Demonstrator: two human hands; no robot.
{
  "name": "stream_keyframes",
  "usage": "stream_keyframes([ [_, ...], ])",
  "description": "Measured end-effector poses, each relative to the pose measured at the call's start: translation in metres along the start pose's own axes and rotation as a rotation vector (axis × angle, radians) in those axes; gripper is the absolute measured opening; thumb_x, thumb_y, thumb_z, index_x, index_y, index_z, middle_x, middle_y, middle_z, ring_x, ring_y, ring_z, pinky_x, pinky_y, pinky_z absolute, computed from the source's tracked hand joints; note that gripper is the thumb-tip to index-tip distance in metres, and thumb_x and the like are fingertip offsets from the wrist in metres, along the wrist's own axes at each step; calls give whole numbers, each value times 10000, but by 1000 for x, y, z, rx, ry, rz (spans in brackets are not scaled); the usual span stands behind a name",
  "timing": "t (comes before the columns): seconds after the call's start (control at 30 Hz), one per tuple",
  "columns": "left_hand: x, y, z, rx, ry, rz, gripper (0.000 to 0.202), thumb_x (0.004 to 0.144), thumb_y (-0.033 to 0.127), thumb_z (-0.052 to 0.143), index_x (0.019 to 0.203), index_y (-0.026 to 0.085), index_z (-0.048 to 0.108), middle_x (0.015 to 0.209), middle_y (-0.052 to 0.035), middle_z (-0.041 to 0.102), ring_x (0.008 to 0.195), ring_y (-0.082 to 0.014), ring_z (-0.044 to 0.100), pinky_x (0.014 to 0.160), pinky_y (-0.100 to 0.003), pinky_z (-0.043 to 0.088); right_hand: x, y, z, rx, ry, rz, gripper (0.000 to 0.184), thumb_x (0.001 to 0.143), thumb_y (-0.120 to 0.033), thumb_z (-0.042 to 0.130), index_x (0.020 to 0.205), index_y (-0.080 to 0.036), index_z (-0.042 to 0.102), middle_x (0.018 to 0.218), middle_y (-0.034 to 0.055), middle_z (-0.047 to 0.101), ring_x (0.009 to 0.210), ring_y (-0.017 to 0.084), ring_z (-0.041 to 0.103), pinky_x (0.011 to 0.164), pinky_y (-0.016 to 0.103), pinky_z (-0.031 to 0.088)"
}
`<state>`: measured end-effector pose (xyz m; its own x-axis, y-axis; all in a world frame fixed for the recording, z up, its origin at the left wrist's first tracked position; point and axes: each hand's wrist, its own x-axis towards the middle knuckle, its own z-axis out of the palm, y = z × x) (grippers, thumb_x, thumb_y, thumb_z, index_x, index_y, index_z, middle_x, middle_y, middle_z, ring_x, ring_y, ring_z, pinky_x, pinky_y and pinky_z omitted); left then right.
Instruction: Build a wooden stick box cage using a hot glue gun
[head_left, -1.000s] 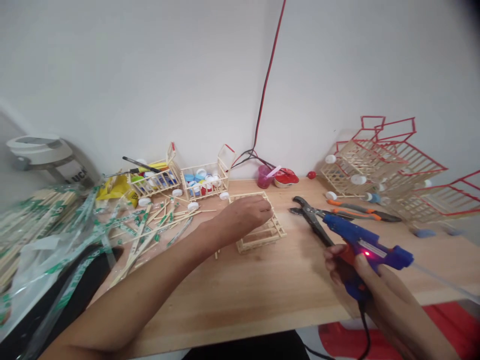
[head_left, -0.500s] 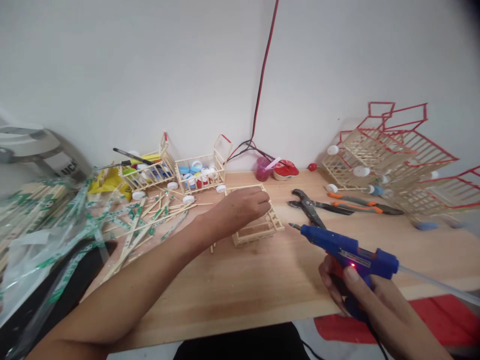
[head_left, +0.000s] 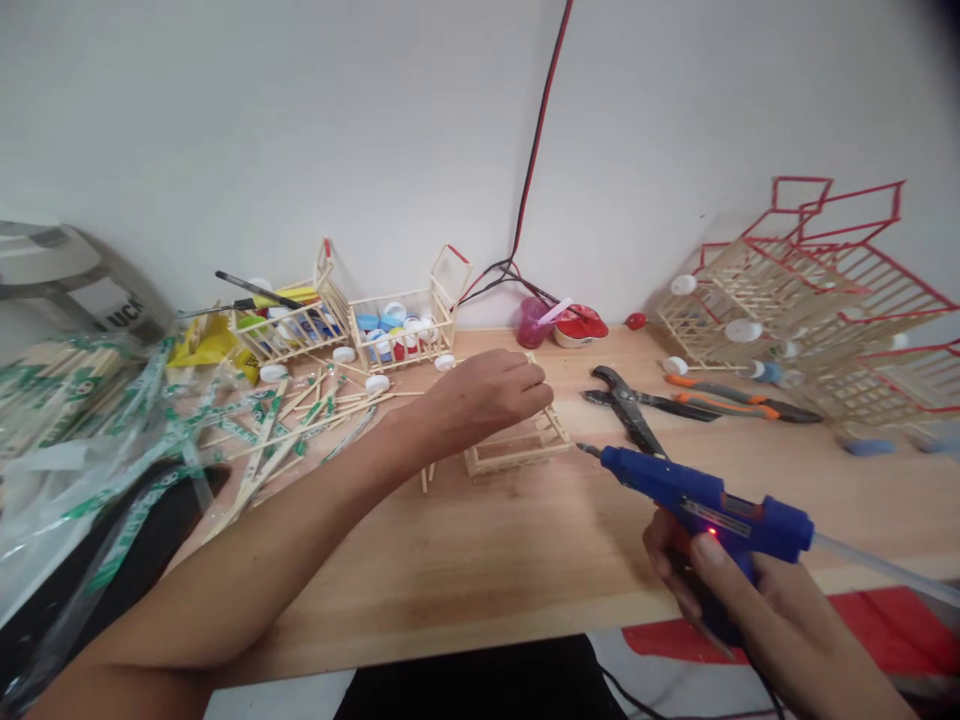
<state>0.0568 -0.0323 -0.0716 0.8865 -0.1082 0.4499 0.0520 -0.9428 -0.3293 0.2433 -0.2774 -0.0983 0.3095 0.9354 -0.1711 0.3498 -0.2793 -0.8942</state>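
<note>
My left hand (head_left: 487, 398) is closed in a pinch over a small open frame of thin wooden sticks (head_left: 517, 460) lying on the table. Whatever sits between its fingertips is hidden behind the knuckles. The back of this hand covers the far left part of the frame. My right hand (head_left: 739, 590) is wrapped round the grip of a blue hot glue gun (head_left: 675, 485). A red light glows on the gun's side, and a clear glue stick (head_left: 877, 565) pokes out of its rear. The nozzle points left, just right of the frame and apart from it.
Loose sticks (head_left: 262, 450) and plastic wrappers lie on the left. Two stick carts (head_left: 401, 340) with bottle caps stand behind. Black pliers (head_left: 630, 410), orange-handled pliers (head_left: 727, 397), a purple cup (head_left: 531, 325) and red-trimmed carts (head_left: 810, 290) occupy the back and right.
The view has shifted a little, so the back and right-hand objects sit higher in the picture. My left hand has moved slightly right over the frame. The glue gun stays nearly in place.
</note>
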Motion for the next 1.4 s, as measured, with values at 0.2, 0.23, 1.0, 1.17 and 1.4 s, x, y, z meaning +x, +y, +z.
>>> stream_keyframes([
  [0.2,-2,-4,-5,11,52,5,228,992,77,393,958,146,607,1012,-99,683,935,-180,617,803,-312,514,1,1,0,10,-15,-2,489,897,-678,478,835,-200,561,556,-13,523,423,108,468,396,227,370],
  [0.23,-3,-4,-5,6,51,7,227,992,77,393,956,148,605,1013,-98,682,939,-178,618,803,-308,515,2,1,0,9,-13,-4,488,900,-675,477,841,-199,562,560,-12,525,427,108,472,399,226,369],
  [1.0,-3,-4,1,-17,-14,11,221,984,71,404,942,141,609,961,-90,665,924,-173,607,785,-291,515,5,3,-4,-123,-37,-15,534,903,-684,458,763,-189,605,516,-2,533,428,109,458,404,229,361],
  [1.17,-3,-3,0,-22,-25,21,218,984,73,406,937,141,607,970,-94,666,919,-173,603,779,-290,512,5,4,-2,-120,-37,-6,543,913,-676,447,746,-182,599,510,1,533,438,106,465,419,227,367],
  [1.4,-2,-2,2,-79,-28,6,218,979,67,405,936,148,603,953,-91,660,913,-170,595,784,-289,498,4,-1,0,-61,-4,-15,502,899,-675,477,791,-195,576,524,-12,528,419,105,450,394,228,349],
])
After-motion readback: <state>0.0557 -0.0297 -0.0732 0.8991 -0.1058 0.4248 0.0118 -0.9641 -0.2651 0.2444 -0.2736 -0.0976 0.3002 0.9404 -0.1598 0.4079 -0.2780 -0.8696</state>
